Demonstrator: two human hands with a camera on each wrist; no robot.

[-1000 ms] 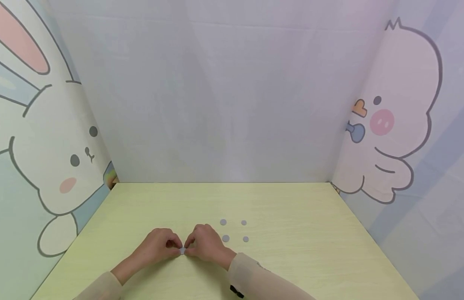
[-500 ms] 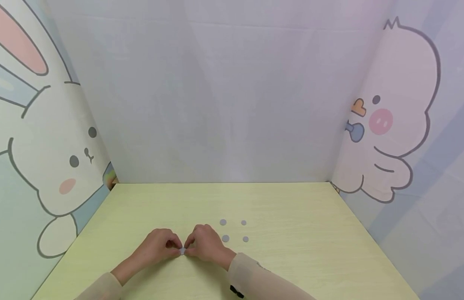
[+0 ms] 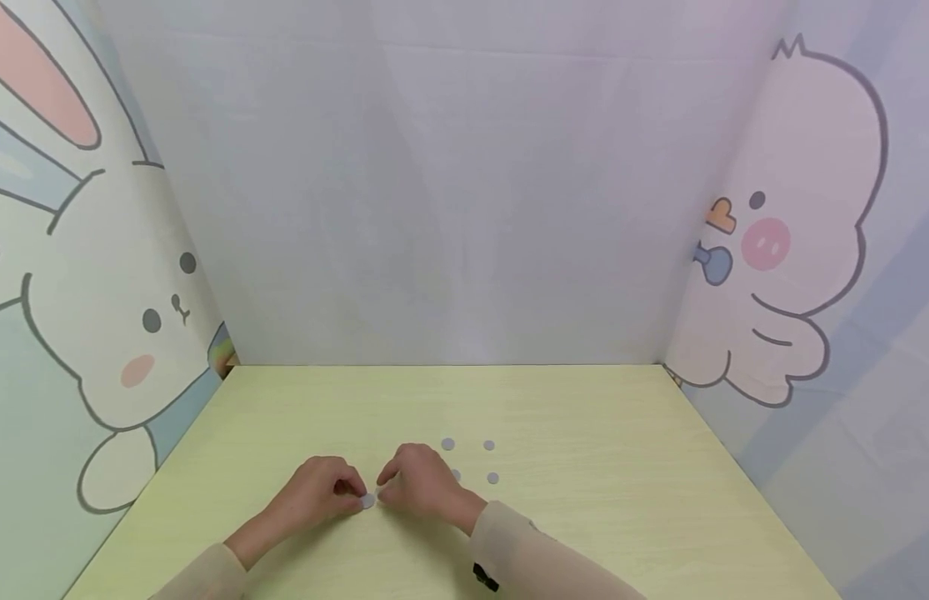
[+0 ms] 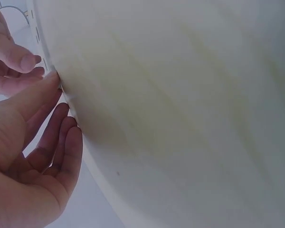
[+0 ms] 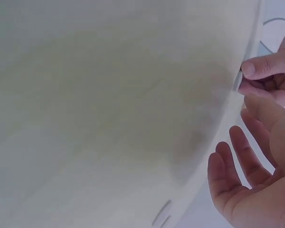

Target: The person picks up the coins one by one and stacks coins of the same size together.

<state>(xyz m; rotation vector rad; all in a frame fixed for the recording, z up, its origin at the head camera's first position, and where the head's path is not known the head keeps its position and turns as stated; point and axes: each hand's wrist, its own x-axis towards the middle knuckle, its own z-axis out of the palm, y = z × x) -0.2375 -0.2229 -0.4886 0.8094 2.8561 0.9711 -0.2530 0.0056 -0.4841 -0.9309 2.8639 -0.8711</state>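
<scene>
A silver-grey coin (image 3: 368,501) is pinched between the thumb and finger of my left hand (image 3: 322,490), low over the pale yellow table. Edge-on, the same coin (image 5: 237,80) shows at the left hand's fingertips in the right wrist view. My right hand (image 3: 425,485) is just to the right, its fingertips a small gap away from the coin. In the right wrist view the right hand (image 5: 256,175) has loosely bent fingers spread apart, with nothing seen between them. Its thumb and fingertips (image 4: 28,63) appear beyond the left hand (image 4: 33,147) in the left wrist view.
Behind the right hand lie several more grey coins: two at the back, a left one (image 3: 448,444) and a right one (image 3: 489,446), and in front another (image 3: 493,478) beside a partly covered coin (image 3: 456,475). Cloth with cartoon animals (image 3: 801,183) surrounds the table (image 3: 584,433).
My right hand has let go of the coin and shifted slightly right, now partly covering one coin behind it. The left hand has stayed on the coin.
</scene>
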